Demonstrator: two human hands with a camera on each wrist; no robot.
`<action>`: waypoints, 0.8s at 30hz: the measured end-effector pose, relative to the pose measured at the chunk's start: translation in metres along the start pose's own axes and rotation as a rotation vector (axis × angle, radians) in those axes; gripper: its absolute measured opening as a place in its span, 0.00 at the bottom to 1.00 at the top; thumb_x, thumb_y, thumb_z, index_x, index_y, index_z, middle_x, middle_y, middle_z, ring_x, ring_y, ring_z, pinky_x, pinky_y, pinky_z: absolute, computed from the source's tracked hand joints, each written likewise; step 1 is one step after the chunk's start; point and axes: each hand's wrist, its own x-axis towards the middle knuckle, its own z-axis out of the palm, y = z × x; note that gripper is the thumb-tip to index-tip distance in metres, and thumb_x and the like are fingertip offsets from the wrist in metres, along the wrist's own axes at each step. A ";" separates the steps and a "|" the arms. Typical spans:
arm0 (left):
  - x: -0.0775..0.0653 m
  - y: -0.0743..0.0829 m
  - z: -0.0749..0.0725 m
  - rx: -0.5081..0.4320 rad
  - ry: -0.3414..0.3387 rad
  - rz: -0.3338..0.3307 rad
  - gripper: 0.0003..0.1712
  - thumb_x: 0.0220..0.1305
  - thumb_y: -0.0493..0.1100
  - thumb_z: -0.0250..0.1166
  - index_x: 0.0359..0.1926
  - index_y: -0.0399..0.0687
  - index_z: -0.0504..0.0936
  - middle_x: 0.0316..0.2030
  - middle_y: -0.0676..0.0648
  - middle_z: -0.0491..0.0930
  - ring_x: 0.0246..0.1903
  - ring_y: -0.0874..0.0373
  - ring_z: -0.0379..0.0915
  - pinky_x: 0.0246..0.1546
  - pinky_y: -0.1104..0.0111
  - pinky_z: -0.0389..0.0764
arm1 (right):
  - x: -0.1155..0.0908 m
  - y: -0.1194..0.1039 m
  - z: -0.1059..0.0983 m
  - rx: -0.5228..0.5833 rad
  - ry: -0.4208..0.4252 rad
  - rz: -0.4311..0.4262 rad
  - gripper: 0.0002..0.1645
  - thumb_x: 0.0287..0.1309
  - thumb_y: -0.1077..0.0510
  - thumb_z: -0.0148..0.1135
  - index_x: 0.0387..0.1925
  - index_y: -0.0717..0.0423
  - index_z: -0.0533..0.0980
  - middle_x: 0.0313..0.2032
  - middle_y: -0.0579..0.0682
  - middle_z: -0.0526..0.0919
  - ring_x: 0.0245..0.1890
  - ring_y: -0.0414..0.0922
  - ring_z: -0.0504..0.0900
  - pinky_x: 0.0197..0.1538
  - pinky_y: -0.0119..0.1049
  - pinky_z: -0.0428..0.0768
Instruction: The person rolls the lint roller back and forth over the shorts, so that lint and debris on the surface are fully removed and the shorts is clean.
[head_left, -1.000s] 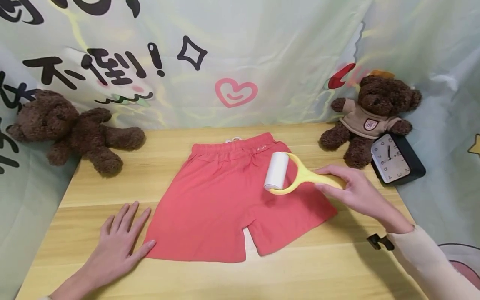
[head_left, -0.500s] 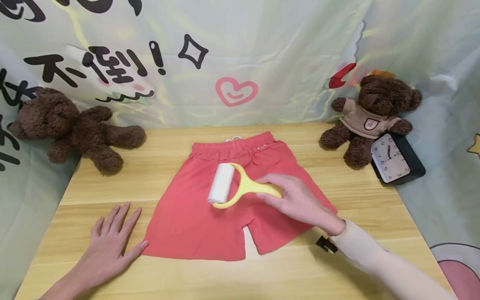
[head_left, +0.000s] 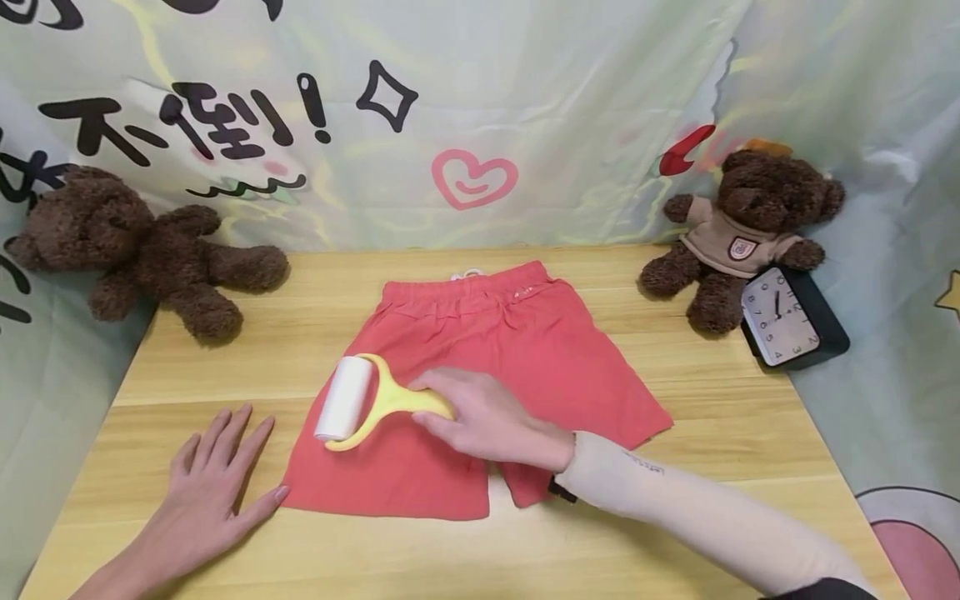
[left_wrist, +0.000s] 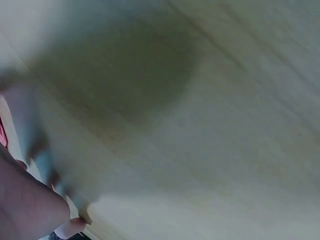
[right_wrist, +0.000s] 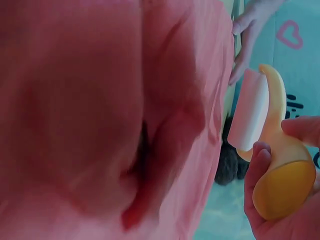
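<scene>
Red shorts (head_left: 442,483) lie spread on the wooden table, waistband toward the back. My right hand (head_left: 491,417) grips the yellow handle of a lint roller (head_left: 345,400), whose white roll is over the left leg of the shorts in the head view. In the right wrist view the thumb and fingers wrap the handle of the lint roller (right_wrist: 285,190); whether the roll touches the cloth is hard to tell. My left hand (head_left: 202,500) rests on the table with fingers spread, its thumb tip at the lower left corner of the shorts.
A brown teddy bear (head_left: 150,250) lies at the back left. Another bear in a beige shirt (head_left: 742,233) sits at the back right, beside a black alarm clock (head_left: 795,321). A printed cloth (head_left: 570,167) hangs behind the table (head_left: 720,417).
My right hand has carried the lint roller leftward and slightly nearer, from the right leg of the shorts across to the left leg. The left hand has shifted slightly left.
</scene>
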 end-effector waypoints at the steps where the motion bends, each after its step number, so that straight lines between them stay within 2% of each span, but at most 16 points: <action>1: 0.000 0.000 0.000 -0.002 0.003 0.003 0.57 0.68 0.64 0.74 0.86 0.47 0.59 0.85 0.35 0.49 0.84 0.35 0.37 0.67 0.24 0.44 | 0.003 -0.001 0.004 0.002 -0.010 -0.003 0.21 0.71 0.52 0.73 0.63 0.46 0.83 0.49 0.38 0.84 0.39 0.36 0.77 0.42 0.33 0.79; 4: 0.000 0.000 -0.002 -0.004 0.013 0.008 0.58 0.66 0.64 0.75 0.86 0.48 0.59 0.84 0.34 0.50 0.83 0.34 0.39 0.67 0.23 0.44 | 0.011 -0.006 0.013 0.001 -0.036 -0.009 0.22 0.72 0.52 0.72 0.64 0.46 0.82 0.49 0.38 0.83 0.40 0.35 0.76 0.43 0.32 0.78; 10: 0.001 0.001 -0.004 0.002 0.010 0.011 0.59 0.66 0.65 0.74 0.87 0.48 0.58 0.84 0.34 0.49 0.83 0.33 0.39 0.71 0.25 0.39 | 0.026 -0.011 0.025 -0.030 -0.069 -0.017 0.22 0.73 0.50 0.71 0.65 0.46 0.82 0.51 0.38 0.83 0.41 0.34 0.76 0.44 0.29 0.77; 15: 0.002 0.002 -0.006 -0.011 0.006 0.005 0.59 0.65 0.64 0.75 0.86 0.47 0.58 0.84 0.34 0.50 0.83 0.33 0.39 0.71 0.24 0.38 | 0.031 -0.008 0.032 -0.065 -0.095 -0.029 0.22 0.73 0.50 0.71 0.64 0.47 0.82 0.49 0.39 0.82 0.39 0.35 0.76 0.41 0.28 0.76; 24: 0.011 0.011 -0.012 -0.037 -0.032 0.041 0.57 0.65 0.61 0.76 0.88 0.62 0.58 0.83 0.33 0.49 0.82 0.31 0.40 0.62 0.20 0.48 | 0.027 0.007 0.022 -0.093 -0.111 -0.115 0.14 0.73 0.53 0.72 0.56 0.47 0.83 0.38 0.37 0.76 0.31 0.35 0.72 0.36 0.28 0.75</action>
